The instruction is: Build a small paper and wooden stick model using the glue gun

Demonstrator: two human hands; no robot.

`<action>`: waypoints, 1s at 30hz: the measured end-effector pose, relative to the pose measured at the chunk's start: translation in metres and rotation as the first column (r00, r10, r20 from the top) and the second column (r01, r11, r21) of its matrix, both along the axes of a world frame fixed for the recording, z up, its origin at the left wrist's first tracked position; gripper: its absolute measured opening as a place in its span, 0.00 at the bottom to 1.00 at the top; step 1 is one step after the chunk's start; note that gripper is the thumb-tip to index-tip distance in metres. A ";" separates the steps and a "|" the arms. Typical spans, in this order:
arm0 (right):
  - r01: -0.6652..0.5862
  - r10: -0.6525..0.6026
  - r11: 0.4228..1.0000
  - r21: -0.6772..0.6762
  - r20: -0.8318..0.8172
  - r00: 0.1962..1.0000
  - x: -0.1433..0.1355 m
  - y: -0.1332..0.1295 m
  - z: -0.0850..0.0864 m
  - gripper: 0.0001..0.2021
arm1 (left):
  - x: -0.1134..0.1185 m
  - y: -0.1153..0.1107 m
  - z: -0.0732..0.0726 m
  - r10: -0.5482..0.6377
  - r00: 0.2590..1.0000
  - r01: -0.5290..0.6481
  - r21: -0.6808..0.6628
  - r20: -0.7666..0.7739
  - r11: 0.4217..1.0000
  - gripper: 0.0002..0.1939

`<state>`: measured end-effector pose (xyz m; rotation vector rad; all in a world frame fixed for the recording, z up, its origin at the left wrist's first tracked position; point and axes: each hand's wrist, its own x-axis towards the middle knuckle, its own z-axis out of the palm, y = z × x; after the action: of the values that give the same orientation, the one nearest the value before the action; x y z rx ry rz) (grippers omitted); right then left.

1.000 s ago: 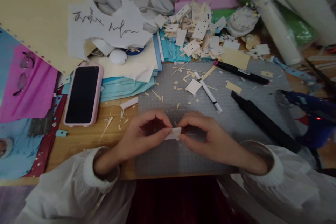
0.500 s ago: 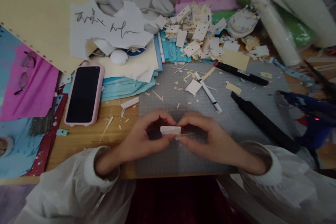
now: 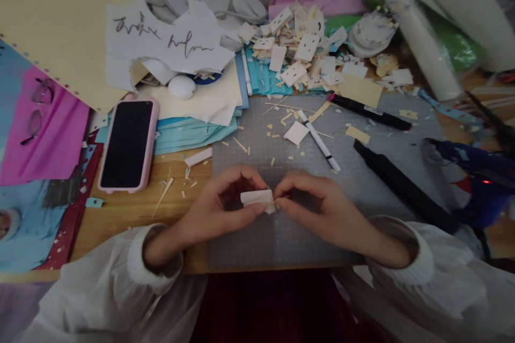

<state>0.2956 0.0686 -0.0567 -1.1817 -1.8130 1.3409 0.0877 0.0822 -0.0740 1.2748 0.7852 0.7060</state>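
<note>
While both wrists rest low, fingers pinch white piece.

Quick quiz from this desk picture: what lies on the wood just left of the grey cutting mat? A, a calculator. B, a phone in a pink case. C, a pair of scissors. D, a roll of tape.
B: the phone in a pink case lies screen up on the wooden desk, left of the grey cutting mat.
</note>
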 end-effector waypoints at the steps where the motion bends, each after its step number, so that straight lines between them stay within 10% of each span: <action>1: 0.001 -0.001 1.000 0.000 -0.003 1.000 0.000 0.000 0.000 0.04 | 0.000 0.000 0.000 -0.001 1.000 0.001 0.003 -0.006 1.000 0.11; 13: -0.033 0.035 0.998 -0.055 0.044 0.998 0.008 0.003 0.004 0.03 | 0.000 0.004 0.004 0.071 0.997 -0.071 -0.017 0.002 0.997 0.08; 17: 0.128 -0.129 0.991 0.046 0.021 0.991 0.021 0.010 0.011 0.03 | -0.003 0.007 0.003 0.125 0.992 -0.123 -0.059 0.035 0.991 0.09; 22: 0.418 -0.419 0.818 0.395 -0.089 0.904 0.039 0.024 0.012 0.01 | -0.006 0.007 -0.003 0.176 0.981 -0.164 -0.132 0.083 0.978 0.10; 25: 0.154 -0.270 0.789 0.595 0.111 0.956 0.044 0.031 0.005 0.03 | -0.009 0.004 -0.002 0.198 0.976 -0.186 -0.127 0.090 0.974 0.11; 30: -0.316 0.052 0.789 0.528 0.455 0.889 0.034 0.028 -0.012 0.14 | -0.020 -0.006 0.009 0.227 0.972 -0.223 -0.064 0.067 0.973 0.12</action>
<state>0.3295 0.0969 -0.0682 -0.9931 -2.4717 0.5212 0.0682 0.0758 -0.0652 1.1130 0.8912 0.9026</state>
